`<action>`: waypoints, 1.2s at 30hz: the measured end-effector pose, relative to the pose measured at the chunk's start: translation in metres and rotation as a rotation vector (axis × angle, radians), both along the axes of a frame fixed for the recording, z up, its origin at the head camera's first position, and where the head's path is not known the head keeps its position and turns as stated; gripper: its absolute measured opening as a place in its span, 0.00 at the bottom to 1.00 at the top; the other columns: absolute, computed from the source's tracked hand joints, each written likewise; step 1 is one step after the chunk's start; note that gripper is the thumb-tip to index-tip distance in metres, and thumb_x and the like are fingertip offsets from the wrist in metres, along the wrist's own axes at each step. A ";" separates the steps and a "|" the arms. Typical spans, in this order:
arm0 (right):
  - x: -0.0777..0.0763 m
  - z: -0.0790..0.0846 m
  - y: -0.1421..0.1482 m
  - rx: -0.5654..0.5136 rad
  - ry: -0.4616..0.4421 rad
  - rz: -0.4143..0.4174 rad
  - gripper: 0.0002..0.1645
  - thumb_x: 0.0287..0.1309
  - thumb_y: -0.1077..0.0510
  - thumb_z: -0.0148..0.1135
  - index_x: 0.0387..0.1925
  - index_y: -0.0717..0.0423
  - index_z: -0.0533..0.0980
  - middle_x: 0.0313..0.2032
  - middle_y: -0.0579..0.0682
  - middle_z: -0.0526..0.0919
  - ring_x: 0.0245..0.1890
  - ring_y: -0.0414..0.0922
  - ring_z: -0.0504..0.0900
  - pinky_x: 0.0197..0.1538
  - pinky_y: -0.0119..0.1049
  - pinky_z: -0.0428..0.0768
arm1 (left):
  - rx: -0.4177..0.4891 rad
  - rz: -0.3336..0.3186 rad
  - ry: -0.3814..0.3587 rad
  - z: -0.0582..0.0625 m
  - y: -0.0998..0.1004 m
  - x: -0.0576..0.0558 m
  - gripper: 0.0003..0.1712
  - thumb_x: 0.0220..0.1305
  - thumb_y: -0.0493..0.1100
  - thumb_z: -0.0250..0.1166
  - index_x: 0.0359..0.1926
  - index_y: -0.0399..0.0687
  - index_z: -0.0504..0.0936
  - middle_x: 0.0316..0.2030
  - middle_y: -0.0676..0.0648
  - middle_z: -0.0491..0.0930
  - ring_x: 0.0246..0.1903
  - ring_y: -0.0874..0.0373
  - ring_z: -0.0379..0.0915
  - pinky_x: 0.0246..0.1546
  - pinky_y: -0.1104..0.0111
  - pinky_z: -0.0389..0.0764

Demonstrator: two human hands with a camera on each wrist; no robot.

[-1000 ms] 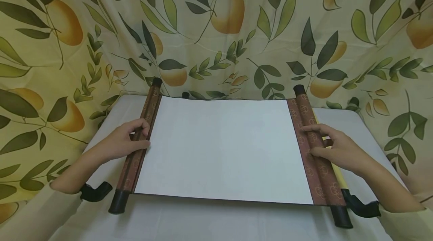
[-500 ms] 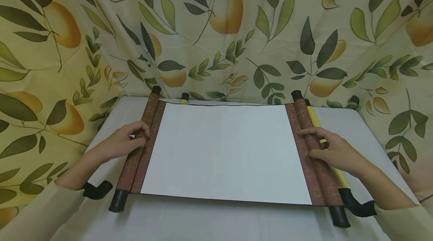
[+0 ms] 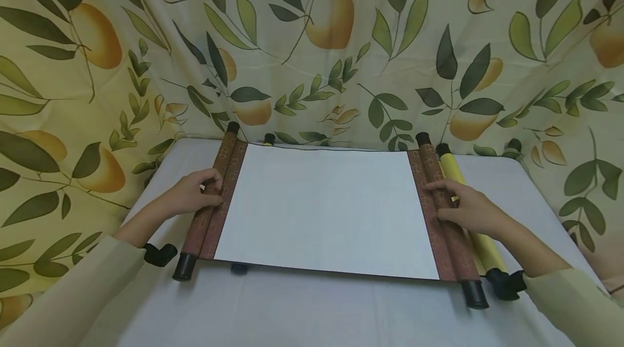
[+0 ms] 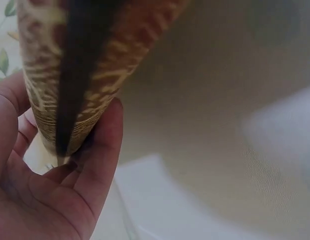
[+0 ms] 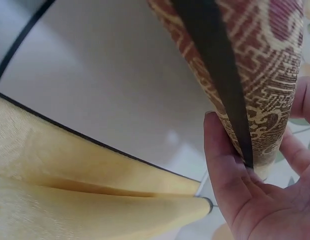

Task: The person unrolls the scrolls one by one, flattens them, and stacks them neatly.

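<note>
A hanging scroll with a blank white sheet [image 3: 326, 206] and red-brown brocade ends is spread between both hands. My left hand [image 3: 192, 192] grips its left roller [image 3: 200, 230], thumb and fingers around the brocade. The right roller [image 3: 460, 252] is held the same way by my right hand [image 3: 470, 209]. Black knobs cap both rollers. In the left wrist view the patterned roll [image 4: 40, 65] with a dark stripe lies in the fingers. Beneath and right of this scroll is a yellow scroll [image 3: 489, 255], its middle hidden; the right wrist view shows its yellow roll [image 5: 120, 215] below the sheet.
A white-covered table [image 3: 302, 314] lies under everything. Behind it hangs a curtain [image 3: 312, 87] printed with fruit and leaves. Dark knobs peek out at the sheet's back edge and below its front edge. Black wrist mounts [image 3: 161, 255] sit near both sleeves.
Both hands have come closer together with the rollers, and the white sheet between them is narrower. Its front edge has moved away from me. More of the yellow scroll shows at the right.
</note>
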State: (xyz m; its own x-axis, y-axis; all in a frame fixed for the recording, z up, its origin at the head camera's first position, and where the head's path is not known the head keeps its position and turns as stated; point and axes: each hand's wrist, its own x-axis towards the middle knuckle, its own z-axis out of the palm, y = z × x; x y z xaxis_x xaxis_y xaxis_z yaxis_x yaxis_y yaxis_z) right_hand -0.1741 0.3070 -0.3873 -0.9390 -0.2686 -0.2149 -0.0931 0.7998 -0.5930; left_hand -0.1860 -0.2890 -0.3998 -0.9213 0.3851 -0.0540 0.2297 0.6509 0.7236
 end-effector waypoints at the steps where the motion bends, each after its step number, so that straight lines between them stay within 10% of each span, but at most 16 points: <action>1: -0.002 -0.001 0.000 0.002 -0.005 0.005 0.37 0.59 0.58 0.65 0.69 0.53 0.65 0.62 0.70 0.67 0.44 0.56 0.76 0.32 0.40 0.78 | -0.003 0.003 0.003 -0.002 0.000 -0.003 0.12 0.59 0.34 0.69 0.35 0.45 0.72 0.32 0.47 0.71 0.33 0.54 0.66 0.31 0.65 0.71; 16: -0.020 -0.016 0.002 -0.018 -0.069 -0.002 0.34 0.60 0.62 0.60 0.68 0.56 0.67 0.59 0.70 0.69 0.45 0.56 0.77 0.34 0.40 0.79 | -0.148 0.047 -0.043 -0.027 0.010 -0.021 0.10 0.63 0.36 0.64 0.39 0.47 0.69 0.29 0.48 0.70 0.28 0.55 0.66 0.27 0.65 0.69; 28: -0.012 -0.032 -0.005 0.130 0.078 0.053 0.28 0.61 0.60 0.64 0.62 0.60 0.72 0.59 0.74 0.72 0.53 0.68 0.75 0.40 0.53 0.81 | -0.255 0.053 0.101 -0.035 0.013 -0.010 0.09 0.61 0.39 0.67 0.38 0.48 0.74 0.32 0.44 0.72 0.36 0.49 0.65 0.31 0.62 0.68; 36: 0.012 -0.015 -0.030 0.217 0.249 0.004 0.31 0.66 0.49 0.62 0.65 0.59 0.70 0.64 0.72 0.66 0.64 0.71 0.65 0.56 0.70 0.70 | -0.357 0.160 0.246 -0.020 0.014 0.018 0.23 0.71 0.54 0.60 0.63 0.54 0.73 0.59 0.31 0.70 0.51 0.35 0.74 0.38 0.43 0.78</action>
State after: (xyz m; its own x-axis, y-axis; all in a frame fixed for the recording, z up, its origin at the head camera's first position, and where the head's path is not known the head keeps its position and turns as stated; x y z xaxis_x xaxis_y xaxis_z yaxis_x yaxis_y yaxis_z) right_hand -0.1622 0.2773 -0.4021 -0.9689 -0.2456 -0.0310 -0.2175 0.9043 -0.3672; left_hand -0.1676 -0.2746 -0.4201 -0.9696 0.2345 0.0703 0.2433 0.8906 0.3841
